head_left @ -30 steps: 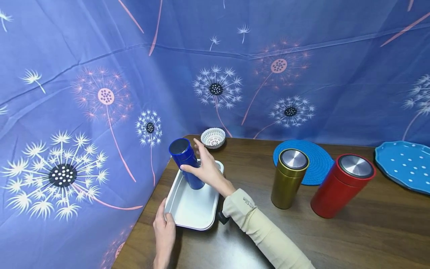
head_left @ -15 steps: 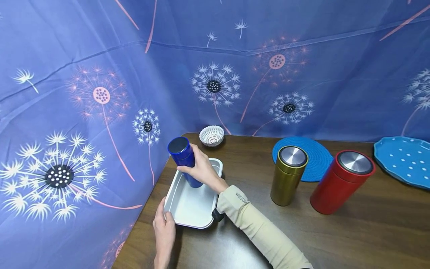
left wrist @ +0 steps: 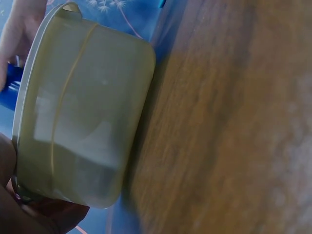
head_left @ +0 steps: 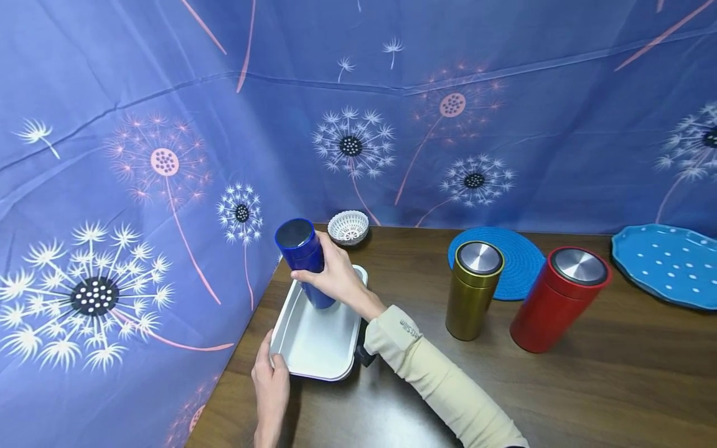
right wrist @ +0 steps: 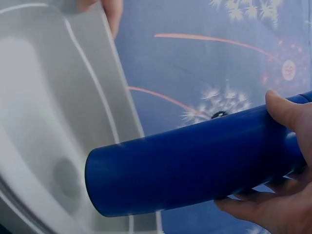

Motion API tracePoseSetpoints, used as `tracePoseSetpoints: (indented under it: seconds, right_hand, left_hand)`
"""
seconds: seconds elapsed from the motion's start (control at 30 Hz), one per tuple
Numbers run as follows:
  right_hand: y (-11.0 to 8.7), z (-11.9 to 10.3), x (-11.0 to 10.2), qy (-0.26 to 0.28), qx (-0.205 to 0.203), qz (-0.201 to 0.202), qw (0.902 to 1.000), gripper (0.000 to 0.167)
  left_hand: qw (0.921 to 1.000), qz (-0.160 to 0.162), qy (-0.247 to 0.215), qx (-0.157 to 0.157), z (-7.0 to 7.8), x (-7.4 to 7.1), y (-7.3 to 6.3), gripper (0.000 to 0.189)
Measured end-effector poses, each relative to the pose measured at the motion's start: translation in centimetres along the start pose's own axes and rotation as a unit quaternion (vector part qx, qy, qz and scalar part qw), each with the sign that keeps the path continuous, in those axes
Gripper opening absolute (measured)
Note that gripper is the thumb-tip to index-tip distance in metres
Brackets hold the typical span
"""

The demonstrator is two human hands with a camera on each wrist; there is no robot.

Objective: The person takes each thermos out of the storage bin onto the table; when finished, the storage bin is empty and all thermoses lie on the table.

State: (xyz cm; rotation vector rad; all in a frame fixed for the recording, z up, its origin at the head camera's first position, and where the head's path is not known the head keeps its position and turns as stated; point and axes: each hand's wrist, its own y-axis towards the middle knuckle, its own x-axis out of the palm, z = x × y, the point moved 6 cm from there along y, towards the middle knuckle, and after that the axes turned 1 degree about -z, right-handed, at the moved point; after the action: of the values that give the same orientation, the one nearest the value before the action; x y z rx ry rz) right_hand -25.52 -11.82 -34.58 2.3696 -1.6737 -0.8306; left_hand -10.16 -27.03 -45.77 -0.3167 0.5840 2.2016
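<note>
A blue thermos bottle (head_left: 309, 258) with a dark lid leans a little above the far part of a white rectangular container (head_left: 319, 351). My right hand (head_left: 338, 274) grips its upper body, fingers around the far side and thumb across the front. In the right wrist view, the base of the bottle (right wrist: 195, 163) appears just off the container floor (right wrist: 29, 97). My left hand (head_left: 271, 379) holds the container's near left corner, thumb over the rim and fingers outside. The left wrist view shows the container's outer wall (left wrist: 92, 112) up close.
A gold thermos (head_left: 475, 292) and a red thermos (head_left: 560, 302) stand to the right. Behind them lies a round blue woven mat (head_left: 521, 267). A blue dotted tray (head_left: 666, 264) is at far right, and a small white basket (head_left: 348, 228) sits behind the container.
My right hand's fingers, partly extended a second ago, have wrapped around the blue thermos. The bottle has risen slightly. The left hand stays at the container's corner; the head view has shifted slightly.
</note>
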Motion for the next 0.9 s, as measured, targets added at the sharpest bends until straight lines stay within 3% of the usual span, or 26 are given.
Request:
tracePoseSetpoints:
  seconds: [0.47,0.9]
  right_hand:
    - [-1.6,-2.9,-3.1,-0.015,0.005,-0.008,0.9998,0.082]
    - [-3.9,-4.5,-7.1,-0.035,-0.01,0.035,0.9987,0.073]
  left_hand:
    - [0.9999,-0.01,0.004,-0.003,0.2,0.1,-0.2,0.046]
    - [0.9998,-0.014,0.009,0.007,0.4,0.0,-0.2,0.045]
